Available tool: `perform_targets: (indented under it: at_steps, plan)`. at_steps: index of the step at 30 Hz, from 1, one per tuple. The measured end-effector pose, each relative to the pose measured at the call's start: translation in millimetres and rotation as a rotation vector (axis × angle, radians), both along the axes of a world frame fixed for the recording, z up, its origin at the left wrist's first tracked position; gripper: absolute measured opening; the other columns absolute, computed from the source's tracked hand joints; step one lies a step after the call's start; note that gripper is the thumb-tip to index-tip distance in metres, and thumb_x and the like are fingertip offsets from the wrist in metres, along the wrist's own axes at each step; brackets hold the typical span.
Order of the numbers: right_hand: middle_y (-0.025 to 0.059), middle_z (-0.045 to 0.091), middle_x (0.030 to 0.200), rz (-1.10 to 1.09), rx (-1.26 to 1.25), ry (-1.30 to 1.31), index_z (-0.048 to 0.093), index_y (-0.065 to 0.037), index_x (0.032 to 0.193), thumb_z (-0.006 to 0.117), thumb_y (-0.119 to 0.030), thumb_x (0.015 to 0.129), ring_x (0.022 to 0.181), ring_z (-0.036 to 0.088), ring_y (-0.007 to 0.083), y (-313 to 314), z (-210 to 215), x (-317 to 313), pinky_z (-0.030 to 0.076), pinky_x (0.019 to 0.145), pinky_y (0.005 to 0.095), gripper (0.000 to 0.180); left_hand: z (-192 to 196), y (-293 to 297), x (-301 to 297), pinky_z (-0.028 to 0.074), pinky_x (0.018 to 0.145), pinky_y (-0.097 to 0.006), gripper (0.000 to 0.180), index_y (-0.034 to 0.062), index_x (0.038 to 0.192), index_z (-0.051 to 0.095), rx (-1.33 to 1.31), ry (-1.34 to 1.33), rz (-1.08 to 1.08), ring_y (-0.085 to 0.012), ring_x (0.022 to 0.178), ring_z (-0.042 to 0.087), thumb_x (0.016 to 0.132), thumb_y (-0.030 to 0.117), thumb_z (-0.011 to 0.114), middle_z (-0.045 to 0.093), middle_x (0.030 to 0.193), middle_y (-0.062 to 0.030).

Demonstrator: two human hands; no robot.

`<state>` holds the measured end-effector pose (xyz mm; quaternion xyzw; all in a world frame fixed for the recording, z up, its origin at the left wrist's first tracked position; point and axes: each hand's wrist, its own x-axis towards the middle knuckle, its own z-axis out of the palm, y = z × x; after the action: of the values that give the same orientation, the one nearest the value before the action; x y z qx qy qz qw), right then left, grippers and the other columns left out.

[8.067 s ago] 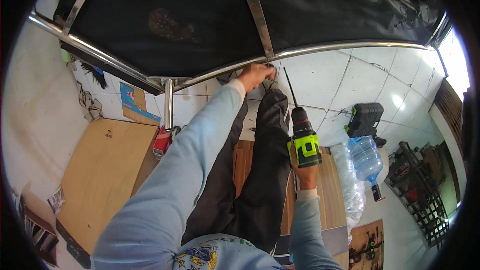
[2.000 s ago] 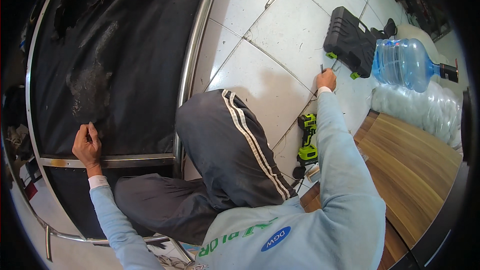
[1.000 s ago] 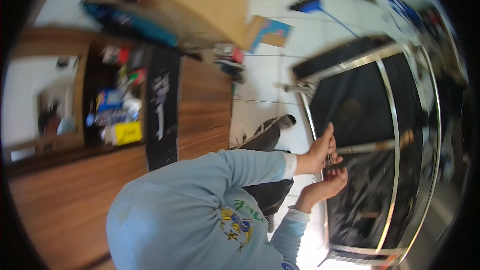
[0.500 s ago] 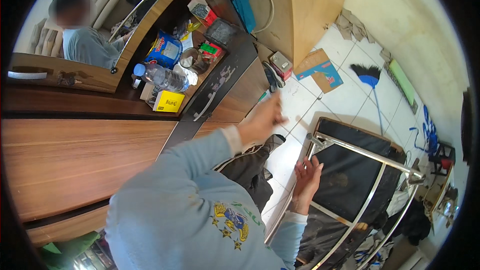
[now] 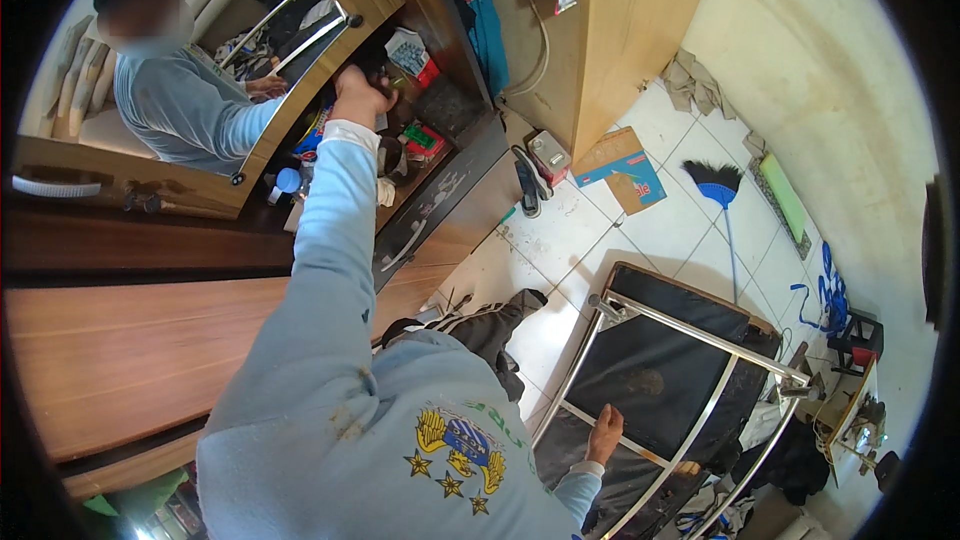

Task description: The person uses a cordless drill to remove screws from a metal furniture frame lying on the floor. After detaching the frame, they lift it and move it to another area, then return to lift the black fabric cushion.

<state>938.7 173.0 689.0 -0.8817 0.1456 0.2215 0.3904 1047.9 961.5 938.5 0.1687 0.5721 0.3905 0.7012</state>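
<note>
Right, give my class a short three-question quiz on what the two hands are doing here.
1. True or false: the right hand rests on the metal frame.
2. The left hand reaches into: A) a cardboard box, B) the cluttered shelf, C) a bucket.
3. Fill in: the fabric inside the frame is coloured ____.
Key: 1 true; 2 B; 3 black.
</note>
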Motion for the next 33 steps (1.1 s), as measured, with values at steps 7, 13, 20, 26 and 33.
perform_targets:
  at_steps: [7,13,20,26,33]
  plan:
    - [0.0106,0.066,0.081,-0.156,0.102,0.229,0.067,0.006,0.111,0.065,-0.035,0.098,0.068,0.063,0.0220,-43.7,-43.1,-83.6,0.053,0.062,0.0369,0.043,-50.5,72.9,-10.2,0.045,0.089,-0.055,0.049,0.0153,0.097,0.061,-0.108,0.112,-0.238,-0.0258,0.067,0.058,0.099,0.062,0.044,0.061,0.077,-0.0044]
    - [0.0036,0.056,0.072,-0.455,0.241,0.520,0.064,0.001,0.102,0.065,-0.031,0.098,0.059,0.055,0.0146,-54.5,-38.1,-118.0,0.048,0.052,0.0324,0.031,-46.4,73.9,2.4,0.044,0.093,-0.057,0.058,0.0153,0.102,0.065,-0.106,0.120,-0.435,-0.0297,0.078,0.063,0.097,0.068,0.040,0.063,0.083,-0.0053]
    - [0.0059,0.061,0.081,-0.419,0.214,0.358,0.063,-0.004,0.110,0.065,-0.034,0.097,0.061,0.058,0.0153,-73.5,-54.3,-103.4,0.046,0.050,0.0289,0.033,-71.7,123.2,-2.5,0.043,0.096,-0.056,0.069,0.0130,0.122,0.062,-0.086,0.083,-0.535,-0.0296,0.103,0.059,0.097,0.070,0.031,0.062,0.111,-0.0115]
    - [0.0119,0.068,0.094,-0.400,0.202,0.291,0.062,0.003,0.120,0.066,-0.033,0.098,0.078,0.065,0.0201,-57.7,-33.2,-82.1,0.055,0.066,0.0338,0.043,-77.6,137.6,-1.8,0.041,0.099,-0.059,0.070,0.0130,0.133,0.059,-0.071,-0.030,-0.476,-0.0332,0.119,0.057,0.098,0.068,0.034,0.062,0.129,-0.0125]
    - [0.0051,0.063,0.082,-0.499,0.234,0.259,0.063,-0.001,0.111,0.067,-0.035,0.097,0.058,0.056,0.0134,-63.3,-44.4,-115.9,0.043,0.047,0.0259,0.037,-44.4,97.6,12.8,0.039,0.108,-0.056,0.071,0.0118,0.141,0.055,0.059,-0.055,-0.423,-0.0355,0.133,0.052,0.096,0.064,0.041,0.056,0.144,-0.0133]
